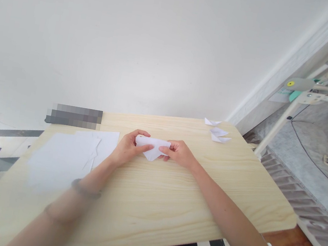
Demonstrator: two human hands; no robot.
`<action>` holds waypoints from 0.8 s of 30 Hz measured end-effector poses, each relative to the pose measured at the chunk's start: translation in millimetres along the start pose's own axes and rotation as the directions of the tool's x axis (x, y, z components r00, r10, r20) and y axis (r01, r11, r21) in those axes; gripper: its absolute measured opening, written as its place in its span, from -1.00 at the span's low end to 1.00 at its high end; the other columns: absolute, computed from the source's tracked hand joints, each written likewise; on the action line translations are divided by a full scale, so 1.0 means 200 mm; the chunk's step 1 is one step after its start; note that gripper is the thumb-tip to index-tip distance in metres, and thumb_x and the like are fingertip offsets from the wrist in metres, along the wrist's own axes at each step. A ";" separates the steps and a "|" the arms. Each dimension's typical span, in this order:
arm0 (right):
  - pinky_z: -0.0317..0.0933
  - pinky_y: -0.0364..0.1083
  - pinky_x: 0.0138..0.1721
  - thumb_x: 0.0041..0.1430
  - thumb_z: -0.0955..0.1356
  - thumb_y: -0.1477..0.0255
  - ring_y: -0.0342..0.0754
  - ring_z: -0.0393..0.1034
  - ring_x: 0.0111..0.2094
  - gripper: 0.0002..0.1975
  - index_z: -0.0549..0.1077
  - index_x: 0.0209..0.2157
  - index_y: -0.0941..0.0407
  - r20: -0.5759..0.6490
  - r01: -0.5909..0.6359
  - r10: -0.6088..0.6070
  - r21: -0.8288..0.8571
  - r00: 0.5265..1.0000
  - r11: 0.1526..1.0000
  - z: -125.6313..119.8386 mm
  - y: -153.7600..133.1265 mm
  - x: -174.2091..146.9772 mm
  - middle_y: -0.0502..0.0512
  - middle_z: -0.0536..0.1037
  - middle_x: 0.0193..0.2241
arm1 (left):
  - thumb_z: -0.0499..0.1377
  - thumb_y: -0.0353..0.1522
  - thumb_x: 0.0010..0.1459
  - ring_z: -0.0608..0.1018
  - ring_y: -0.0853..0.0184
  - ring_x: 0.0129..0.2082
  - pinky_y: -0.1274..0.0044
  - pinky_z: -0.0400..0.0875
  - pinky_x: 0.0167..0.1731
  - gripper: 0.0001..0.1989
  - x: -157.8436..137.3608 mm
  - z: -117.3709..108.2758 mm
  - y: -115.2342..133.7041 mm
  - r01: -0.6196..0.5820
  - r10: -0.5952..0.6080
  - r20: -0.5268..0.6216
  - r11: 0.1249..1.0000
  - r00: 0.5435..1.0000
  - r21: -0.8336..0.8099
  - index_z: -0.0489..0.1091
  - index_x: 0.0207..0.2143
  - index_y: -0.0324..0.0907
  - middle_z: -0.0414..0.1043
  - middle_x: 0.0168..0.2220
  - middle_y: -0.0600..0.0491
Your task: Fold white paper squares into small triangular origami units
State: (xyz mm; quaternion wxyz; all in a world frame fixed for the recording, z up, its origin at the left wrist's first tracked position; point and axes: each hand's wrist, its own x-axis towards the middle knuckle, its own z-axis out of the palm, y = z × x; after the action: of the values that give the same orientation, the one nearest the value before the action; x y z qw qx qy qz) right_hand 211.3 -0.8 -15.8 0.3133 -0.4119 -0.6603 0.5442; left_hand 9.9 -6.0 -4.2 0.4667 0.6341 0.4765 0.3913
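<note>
A folded piece of white paper (154, 144) is held between my two hands over the middle of the table. Its top edge is long and straight, and its lower part narrows to a blunt point. My left hand (130, 147) grips the left end, thumb on the near face and fingers behind. At the right end, my right hand (178, 152) pinches it the same way. The fingers behind the paper are partly hidden. Several sheets of white paper (60, 156) lie loosely stacked beside my left forearm.
Three small folded white paper pieces (219, 139) sit near the table's far right corner. A dark, pixelated flat object (73, 117) lies at the far left edge. The light wooden table (162, 211) meets a white wall. Right of it stands a white metal frame (280, 121).
</note>
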 end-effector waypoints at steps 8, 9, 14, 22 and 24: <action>0.35 -0.11 -0.35 0.02 0.29 0.29 -0.06 0.44 -0.34 -0.70 0.44 -0.31 0.24 0.112 -0.011 0.003 0.075 0.994 0.997 -0.06 -0.01 -0.01 0.13 0.52 -0.41 | 0.22 -0.23 -0.12 0.47 0.36 -0.45 0.55 0.34 -0.40 -0.48 0.01 -0.04 -0.02 0.080 -0.073 0.066 0.992 0.995 -0.101 0.30 -0.10 -0.29 0.47 -0.43 0.01; 0.35 -0.09 -0.32 0.02 0.29 0.30 -0.05 0.43 -0.32 -0.70 0.44 -0.30 0.24 0.147 -0.023 0.008 0.099 0.989 0.995 -0.07 -0.01 -0.01 0.13 0.52 -0.39 | 0.21 -0.23 -0.11 0.47 0.36 -0.44 0.54 0.34 -0.37 -0.47 0.01 -0.04 -0.02 0.086 -0.077 0.080 0.990 0.994 -0.114 0.29 -0.08 -0.30 0.48 -0.42 0.00; 0.33 -0.05 -0.24 0.03 0.30 0.35 -0.05 0.42 -0.29 -0.72 0.43 -0.24 0.21 0.299 -0.091 0.032 0.186 0.954 0.978 -0.13 -0.02 -0.02 0.12 0.50 -0.31 | 0.18 -0.28 -0.05 0.47 0.35 -0.39 0.53 0.33 -0.33 -0.47 0.00 -0.07 -0.02 0.141 -0.078 0.260 0.961 0.963 -0.238 0.24 -0.01 -0.30 0.47 -0.38 -0.01; 0.36 -0.08 -0.34 -0.02 0.32 0.31 -0.06 0.43 -0.35 -0.72 0.44 -0.31 0.22 0.136 -0.067 0.043 0.180 0.990 0.981 -0.10 0.01 -0.01 0.10 0.51 -0.39 | 0.20 -0.30 -0.05 0.48 0.36 -0.40 0.53 0.34 -0.35 -0.56 0.01 -0.05 -0.02 0.157 -0.092 0.254 0.956 0.963 -0.249 0.26 -0.10 -0.27 0.46 -0.39 0.00; 0.37 -0.09 -0.40 -0.08 0.36 0.30 -0.04 0.42 -0.35 -0.70 0.43 -0.33 0.22 0.070 -0.055 0.045 0.144 0.997 0.988 -0.07 0.02 0.00 0.09 0.50 -0.42 | 0.23 -0.30 -0.10 0.47 0.37 -0.43 0.55 0.33 -0.40 -0.58 0.01 -0.04 -0.03 0.135 -0.092 0.217 0.971 0.972 -0.195 0.29 -0.17 -0.26 0.45 -0.42 0.03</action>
State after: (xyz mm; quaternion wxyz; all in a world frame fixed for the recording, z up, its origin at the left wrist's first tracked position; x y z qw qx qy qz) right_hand 223.3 6.1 -16.8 0.3065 -0.3862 -0.6183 0.6121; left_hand 2.2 -1.5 -7.7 0.5991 0.5903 0.4176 0.3438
